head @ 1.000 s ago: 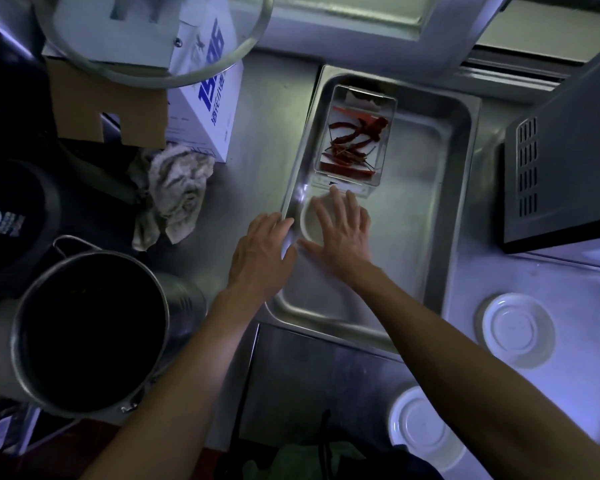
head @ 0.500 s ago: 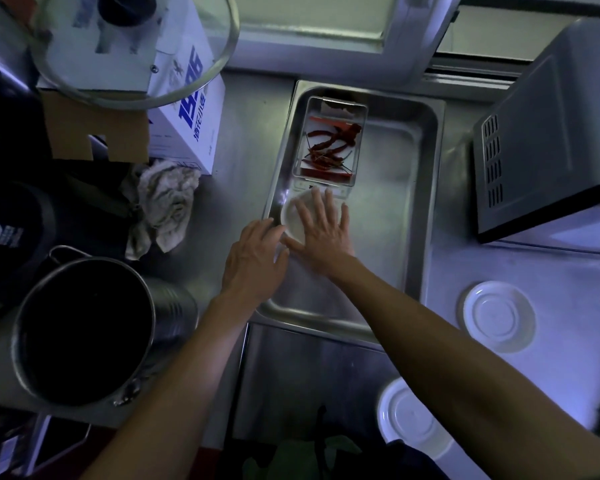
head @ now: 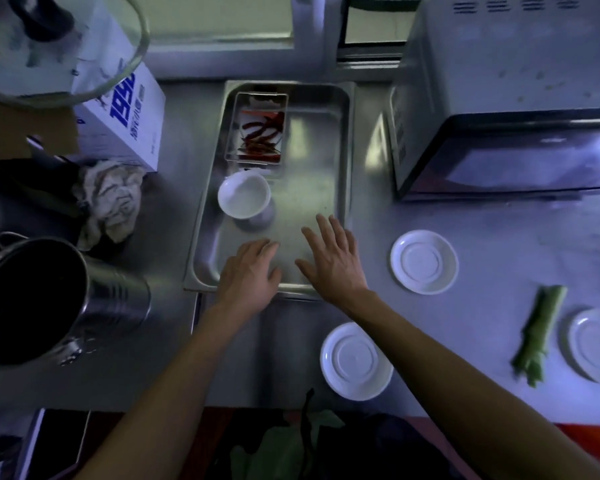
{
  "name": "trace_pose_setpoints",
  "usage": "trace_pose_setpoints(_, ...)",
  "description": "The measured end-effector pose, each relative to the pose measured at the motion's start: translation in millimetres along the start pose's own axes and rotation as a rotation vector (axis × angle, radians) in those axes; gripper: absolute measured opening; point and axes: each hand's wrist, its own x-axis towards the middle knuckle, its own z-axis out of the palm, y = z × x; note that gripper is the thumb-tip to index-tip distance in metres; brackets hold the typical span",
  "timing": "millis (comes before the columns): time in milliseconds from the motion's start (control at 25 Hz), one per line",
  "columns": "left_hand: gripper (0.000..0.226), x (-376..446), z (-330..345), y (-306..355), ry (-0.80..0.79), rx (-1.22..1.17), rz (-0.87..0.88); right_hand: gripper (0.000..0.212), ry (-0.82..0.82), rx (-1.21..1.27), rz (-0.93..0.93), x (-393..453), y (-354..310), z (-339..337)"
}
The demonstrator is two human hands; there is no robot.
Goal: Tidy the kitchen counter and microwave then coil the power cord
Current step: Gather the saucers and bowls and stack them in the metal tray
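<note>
Two empty hands are seen over the near end of a steel tray on the kitchen counter.

The left hand (head: 248, 275) is held palm down with relaxed, slightly bent fingers and nothing is gripped by it; the right hand (head: 333, 261) is spread flat with straight fingers, also holding nothing. Whether the tray (head: 347, 140) is touched by them cannot be told. Inside the tray a white bowl (head: 244, 195) is placed just before a small clear box of red chilies (head: 260, 133). The microwave (head: 506, 98) is located at the right of the tray. Three white saucers (head: 424, 261) and a green vegetable stalk (head: 537, 334) are laid on the counter (head: 499, 230) near the microwave. A steel pot (head: 49, 299) and a crumpled cloth (head: 111, 199) are found at the left.
</note>
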Motion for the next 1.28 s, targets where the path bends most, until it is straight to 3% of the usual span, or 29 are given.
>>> trace_pose_setpoints(200,0.051,-2.5,12.0,48.9,-0.047,0.033,0.148,0.063,0.063,0.016,0.118,-58.7,30.6,-13.8)
trace_pose_setpoints(400,0.045,-16.9,23.4,69.0,-0.044,-0.027,0.303,0.061,-0.009,0.006,0.279,-132.1,38.3,3.3)
trace_pose_setpoints(680,0.043,-66.8,51.7,61.2,-0.021,-0.088,0.475,0.068,-0.105,-0.013,0.369,-190.6,12.2,36.1)
trace_pose_setpoints(1080,0.044,-107.5,77.3,31.2,-0.147,-0.078,0.401,0.107,-0.249,-0.051,0.397,-196.4,-17.0,59.0)
trace_pose_setpoints(1280,0.043,-116.9,86.1,24.3,-0.154,-0.076,0.363,0.115,-0.258,-0.072,0.423,-190.5,-13.6,67.4)
